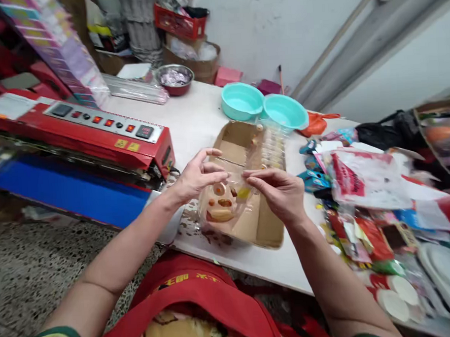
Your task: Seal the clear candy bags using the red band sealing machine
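Observation:
In the head view, a clear plastic bag (233, 211) with small toy-like food pieces in it, among them an egg shape and a long bun shape, hangs over an open cardboard box (266, 222). My right hand (277, 188) pinches the bag's upper edge between thumb and fingers. Opposite it, my left hand (200, 177) has its thumb and a finger close together at the bag's other upper side, the index finger stretched away. Inside the box, along its far right side, lies a clear pack of pale, round pieces (272, 148).
Left stands a red sealing machine (104, 135) with lit switches and a blue belt (69, 188). Two turquoise basins (242, 101) and a metal bowl (174, 79) sit behind the box. Packets and bags (370, 180) are heaped at the right on the white table (202, 114).

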### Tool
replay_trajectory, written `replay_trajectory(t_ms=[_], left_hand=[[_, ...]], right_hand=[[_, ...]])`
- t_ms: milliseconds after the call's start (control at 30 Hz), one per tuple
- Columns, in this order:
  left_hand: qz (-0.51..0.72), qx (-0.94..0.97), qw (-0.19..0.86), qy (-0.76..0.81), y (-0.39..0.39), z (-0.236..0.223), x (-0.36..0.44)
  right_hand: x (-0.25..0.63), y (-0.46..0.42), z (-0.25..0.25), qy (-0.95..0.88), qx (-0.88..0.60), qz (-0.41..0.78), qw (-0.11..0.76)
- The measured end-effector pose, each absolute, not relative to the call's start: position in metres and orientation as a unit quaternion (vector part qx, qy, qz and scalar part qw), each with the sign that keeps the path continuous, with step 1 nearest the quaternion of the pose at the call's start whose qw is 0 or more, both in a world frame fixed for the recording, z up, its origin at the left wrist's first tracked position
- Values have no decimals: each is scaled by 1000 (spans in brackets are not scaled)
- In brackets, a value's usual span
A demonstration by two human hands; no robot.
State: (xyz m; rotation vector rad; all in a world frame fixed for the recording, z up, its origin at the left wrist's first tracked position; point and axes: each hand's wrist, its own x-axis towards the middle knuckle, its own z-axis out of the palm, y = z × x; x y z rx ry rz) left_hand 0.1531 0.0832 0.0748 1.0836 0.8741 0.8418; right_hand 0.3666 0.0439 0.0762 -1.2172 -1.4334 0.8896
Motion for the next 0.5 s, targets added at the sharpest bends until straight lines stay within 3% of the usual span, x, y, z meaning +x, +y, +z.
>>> replay_trajectory(t_ms=[233,500], left_hand=[[415,290,652,564,81,35,83],[453,176,574,659,75,-22,29]], right_hand=[[276,79,16,-439,-514,568,470],[197,86,-37,-353,-525,652,417]])
